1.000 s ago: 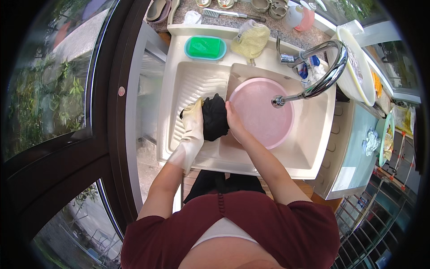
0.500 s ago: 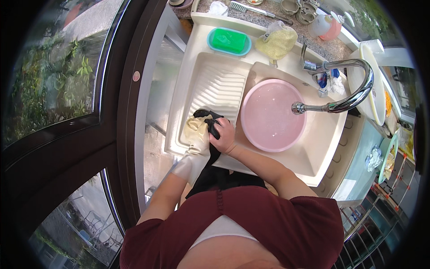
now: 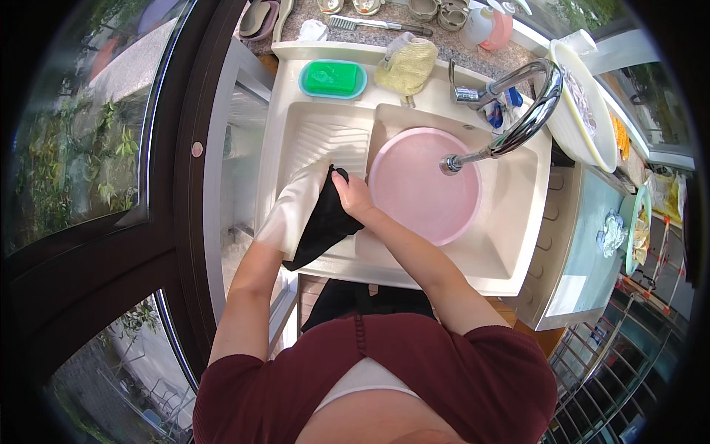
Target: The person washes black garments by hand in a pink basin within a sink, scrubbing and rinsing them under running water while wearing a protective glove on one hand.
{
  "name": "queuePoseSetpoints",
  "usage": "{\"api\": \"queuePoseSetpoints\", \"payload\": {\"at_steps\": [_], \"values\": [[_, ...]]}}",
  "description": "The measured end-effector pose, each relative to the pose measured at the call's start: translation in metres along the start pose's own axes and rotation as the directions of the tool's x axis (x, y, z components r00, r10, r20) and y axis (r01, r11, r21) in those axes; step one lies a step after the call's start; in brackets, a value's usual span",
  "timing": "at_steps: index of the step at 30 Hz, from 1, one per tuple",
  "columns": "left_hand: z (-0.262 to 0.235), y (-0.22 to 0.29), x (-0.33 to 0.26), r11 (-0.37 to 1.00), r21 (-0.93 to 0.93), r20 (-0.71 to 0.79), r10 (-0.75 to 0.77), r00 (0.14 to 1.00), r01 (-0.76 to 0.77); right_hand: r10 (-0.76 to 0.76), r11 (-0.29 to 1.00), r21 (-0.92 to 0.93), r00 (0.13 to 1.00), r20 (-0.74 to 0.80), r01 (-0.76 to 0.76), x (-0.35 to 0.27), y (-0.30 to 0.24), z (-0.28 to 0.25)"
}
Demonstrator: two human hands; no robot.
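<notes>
Above the ridged half of the sink: black cloth is stretched between the two hands, its upper corner raised near the ridges and its lower end hanging by the front rim.
Right hand: bare right hand is closed on the cloth's upper corner, thumb uppermost, apparently so that the rest is kept taut.
Left hand: left hand is covered by a long, cream rubber glove, seemingly worn against wetness; the cloth lies along it, but whether its fingers are closed cannot be told, as they are partly hidden.
Pink basin: basin is set in the smooth half of the sink, beneath the spout of the chrome tap, presumably so that water can be caught.
In the way: the smooth half is largely taken up by the basin, which is overhung by the tap; its near left side is closely passed by the right forearm.
Back ledge: green soap is held in a pale blue dish, probably to be contained there; a yellow cloth is placed beside it.
Worktop behind: a brush and a pink pump bottle are kept on the speckled worktop.
</notes>
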State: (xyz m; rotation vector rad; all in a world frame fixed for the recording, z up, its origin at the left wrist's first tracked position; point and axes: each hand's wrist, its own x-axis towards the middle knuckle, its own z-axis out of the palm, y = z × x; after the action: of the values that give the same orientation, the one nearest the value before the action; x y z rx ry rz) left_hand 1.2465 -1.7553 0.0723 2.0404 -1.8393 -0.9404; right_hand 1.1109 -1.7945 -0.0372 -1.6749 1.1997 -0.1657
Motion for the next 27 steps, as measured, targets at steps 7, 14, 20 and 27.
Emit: {"api": "queuePoseSetpoints", "payload": {"at_steps": [7, 14, 20, 27], "values": [[0.070, 0.055, 0.067, 0.931, -0.199, -0.273, 0.246, 0.930, -0.305, 0.224, 0.725, 0.688, 0.955, -0.193, -0.031, -0.028, 0.107, -0.134], [0.141, 0.072, 0.129, 0.963, -0.237, -0.226, -0.185, 0.956, 0.130, 0.454, 0.874, -0.110, 0.876, -0.163, -0.474, -0.034, 0.209, -0.189], [0.208, 0.086, 0.113, 0.955, 0.259, -0.053, -0.138, 0.989, 0.147, -0.444, 0.716, -0.654, 0.882, -0.155, 0.246, -0.019, 0.200, -0.175], [0.302, 0.033, 0.137, 0.839, 0.502, -0.015, -0.236, 0.972, 0.211, -0.192, 0.804, -0.559, 0.978, 0.080, 0.203, 0.014, 0.236, -0.152]]}}
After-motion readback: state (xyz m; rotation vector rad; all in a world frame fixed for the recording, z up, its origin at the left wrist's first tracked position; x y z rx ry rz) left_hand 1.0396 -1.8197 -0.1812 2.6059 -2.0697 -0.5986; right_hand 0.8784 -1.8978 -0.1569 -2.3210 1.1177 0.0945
